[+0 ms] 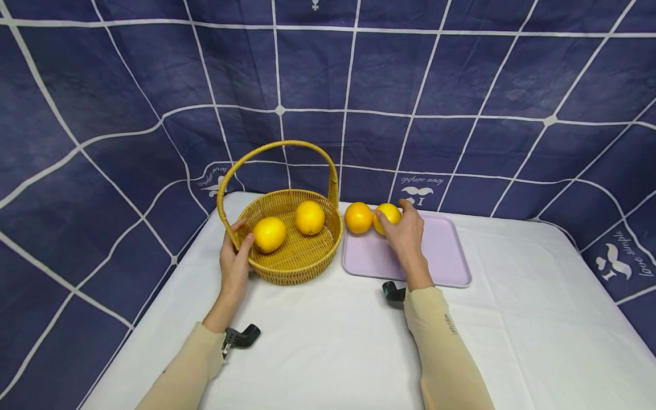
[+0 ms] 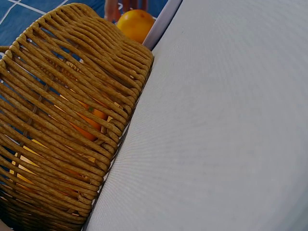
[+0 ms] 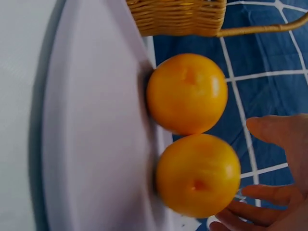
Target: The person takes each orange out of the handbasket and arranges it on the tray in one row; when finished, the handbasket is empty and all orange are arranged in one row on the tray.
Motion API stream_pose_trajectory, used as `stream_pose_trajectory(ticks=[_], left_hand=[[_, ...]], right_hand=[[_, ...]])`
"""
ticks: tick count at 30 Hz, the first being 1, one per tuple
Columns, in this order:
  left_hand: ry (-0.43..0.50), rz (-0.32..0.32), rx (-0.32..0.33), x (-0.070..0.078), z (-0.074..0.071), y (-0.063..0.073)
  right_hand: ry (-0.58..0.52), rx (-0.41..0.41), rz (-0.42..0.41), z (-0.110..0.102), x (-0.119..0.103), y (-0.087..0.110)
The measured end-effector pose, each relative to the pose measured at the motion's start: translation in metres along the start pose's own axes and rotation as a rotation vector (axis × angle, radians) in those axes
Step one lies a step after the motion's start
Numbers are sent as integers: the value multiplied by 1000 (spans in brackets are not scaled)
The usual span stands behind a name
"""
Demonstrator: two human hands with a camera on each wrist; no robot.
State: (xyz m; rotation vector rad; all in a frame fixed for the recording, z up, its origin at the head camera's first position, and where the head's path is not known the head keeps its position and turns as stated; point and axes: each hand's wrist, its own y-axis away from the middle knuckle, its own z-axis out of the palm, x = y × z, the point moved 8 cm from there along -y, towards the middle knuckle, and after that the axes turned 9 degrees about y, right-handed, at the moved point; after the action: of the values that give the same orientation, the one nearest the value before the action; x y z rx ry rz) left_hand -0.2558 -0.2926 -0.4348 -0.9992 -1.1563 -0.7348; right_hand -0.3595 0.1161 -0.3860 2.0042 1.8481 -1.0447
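On the left stands a round woven basket [image 1: 302, 263] with a tall arched handle, holding two oranges, one orange [image 1: 270, 234] near the left rim and another orange [image 1: 310, 217] further back. My left hand [image 1: 236, 265] grips the basket's left side, thumb over the rim. A lilac tray [image 1: 441, 250] lies to the right with two oranges side by side at its back left, the left orange [image 1: 359, 217] and the right orange [image 3: 197, 175]. My right hand [image 1: 406, 230] reaches over the right one, thumb and fingers spread around it; in the right wrist view the thumb stands apart from it.
A white cloth [image 1: 328, 341] covers the table. Behind and at the sides hangs a dark blue curtain [image 1: 389, 74] with white grid lines. The tray's left edge sits close to the basket.
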Motion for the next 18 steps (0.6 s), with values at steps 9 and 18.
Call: stream_pose_trajectory(ticks=[9, 18], left_hand=[[-1, 1, 1, 0, 0, 0], [1, 3, -1, 0, 1, 0]], right_hand=[[-97, 49, -96, -17, -33, 6], [-159, -11, -184, -12, -69, 22]])
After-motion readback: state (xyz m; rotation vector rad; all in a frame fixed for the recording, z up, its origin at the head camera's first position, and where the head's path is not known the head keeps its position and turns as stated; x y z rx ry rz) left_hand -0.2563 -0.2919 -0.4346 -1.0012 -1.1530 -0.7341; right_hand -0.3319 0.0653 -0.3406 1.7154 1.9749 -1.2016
